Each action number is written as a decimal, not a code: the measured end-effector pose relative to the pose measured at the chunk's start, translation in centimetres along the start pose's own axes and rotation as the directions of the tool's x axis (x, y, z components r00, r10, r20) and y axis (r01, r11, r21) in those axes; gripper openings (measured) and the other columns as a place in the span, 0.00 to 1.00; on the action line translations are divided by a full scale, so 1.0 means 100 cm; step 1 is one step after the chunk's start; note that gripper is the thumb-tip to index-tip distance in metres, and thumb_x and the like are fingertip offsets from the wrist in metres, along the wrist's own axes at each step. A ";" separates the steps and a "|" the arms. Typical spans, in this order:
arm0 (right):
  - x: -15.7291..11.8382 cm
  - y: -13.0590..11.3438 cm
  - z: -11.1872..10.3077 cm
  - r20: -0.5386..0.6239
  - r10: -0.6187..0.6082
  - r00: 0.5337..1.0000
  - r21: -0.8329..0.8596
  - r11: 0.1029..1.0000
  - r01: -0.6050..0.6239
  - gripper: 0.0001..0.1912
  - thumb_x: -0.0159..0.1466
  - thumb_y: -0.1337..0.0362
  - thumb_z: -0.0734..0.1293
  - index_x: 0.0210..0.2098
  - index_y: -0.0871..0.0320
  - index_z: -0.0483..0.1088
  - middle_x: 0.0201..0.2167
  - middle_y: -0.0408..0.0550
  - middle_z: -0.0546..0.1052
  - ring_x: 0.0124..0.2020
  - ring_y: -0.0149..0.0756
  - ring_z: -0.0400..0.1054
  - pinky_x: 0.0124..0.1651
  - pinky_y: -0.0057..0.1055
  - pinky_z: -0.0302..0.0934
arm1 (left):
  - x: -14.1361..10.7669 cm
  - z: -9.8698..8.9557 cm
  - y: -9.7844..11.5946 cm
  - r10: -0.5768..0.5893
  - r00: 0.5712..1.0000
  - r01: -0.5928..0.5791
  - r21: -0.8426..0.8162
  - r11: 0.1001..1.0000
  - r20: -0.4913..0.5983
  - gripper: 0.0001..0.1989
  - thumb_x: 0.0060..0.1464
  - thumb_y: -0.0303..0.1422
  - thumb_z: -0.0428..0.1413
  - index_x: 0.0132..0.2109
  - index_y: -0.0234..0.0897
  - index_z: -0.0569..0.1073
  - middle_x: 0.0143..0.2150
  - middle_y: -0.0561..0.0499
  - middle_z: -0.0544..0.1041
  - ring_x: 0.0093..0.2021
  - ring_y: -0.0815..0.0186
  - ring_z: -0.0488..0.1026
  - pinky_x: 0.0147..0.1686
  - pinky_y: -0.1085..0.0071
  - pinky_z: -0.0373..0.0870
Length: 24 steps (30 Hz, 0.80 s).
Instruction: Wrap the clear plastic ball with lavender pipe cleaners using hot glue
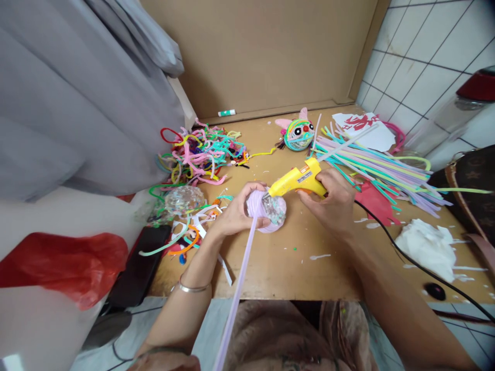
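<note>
My left hand [240,209] is closed around a clear ball [275,208] partly wrapped in lilac pipe cleaner. A long loose end of the lilac pipe cleaner [244,278] runs from the ball down over the table's front edge. My right hand [333,198] grips a yellow hot glue gun [299,179], with a glue stick [346,144] jutting from its back. The gun's nozzle points left and meets, or nearly meets, the ball beside the wrapped coils; exact contact is hard to tell. A black cord [381,226] trails off to the right.
A tangled heap of pipe cleaners [201,152] lies back left, a finished animal-faced ball [299,135] at the back. Straight pipe cleaners [386,165] spread at right, near crumpled tissue [427,247]. Another clear ball [184,199] and a black phone-like slab [141,265] sit left.
</note>
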State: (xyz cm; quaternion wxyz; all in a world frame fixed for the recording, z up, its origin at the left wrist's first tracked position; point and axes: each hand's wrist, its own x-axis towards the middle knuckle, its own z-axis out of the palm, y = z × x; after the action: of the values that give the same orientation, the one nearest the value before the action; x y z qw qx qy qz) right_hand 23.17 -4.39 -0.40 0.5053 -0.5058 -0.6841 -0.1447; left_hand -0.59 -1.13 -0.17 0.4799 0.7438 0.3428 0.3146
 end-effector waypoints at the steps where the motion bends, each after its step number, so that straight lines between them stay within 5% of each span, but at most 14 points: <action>1: 0.000 0.000 0.000 0.007 0.002 1.000 0.006 1.000 -0.002 0.09 0.56 0.64 0.69 0.30 0.54 0.63 0.29 0.45 0.72 0.31 0.37 0.66 0.31 0.34 0.58 | 0.000 0.000 0.000 0.003 1.000 -0.003 0.000 1.000 0.001 0.35 0.35 0.37 0.69 0.51 0.39 0.63 0.61 0.43 0.65 0.59 0.53 0.66 0.59 0.59 0.62; 24: 0.001 0.002 -0.001 0.048 0.051 0.998 0.006 0.999 -0.051 0.08 0.54 0.64 0.69 0.29 0.54 0.64 0.29 0.45 0.73 0.30 0.37 0.67 0.31 0.33 0.59 | 0.000 -0.001 -0.002 0.007 1.000 -0.007 0.000 1.000 -0.002 0.35 0.35 0.38 0.69 0.51 0.40 0.64 0.61 0.43 0.66 0.60 0.52 0.66 0.60 0.58 0.62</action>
State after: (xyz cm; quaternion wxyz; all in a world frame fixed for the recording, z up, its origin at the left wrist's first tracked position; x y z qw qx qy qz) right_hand 23.39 -4.33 -0.32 0.4942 -0.5244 -0.6834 -0.1171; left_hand -0.68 -1.01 -0.38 0.4787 0.7445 0.3407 0.3170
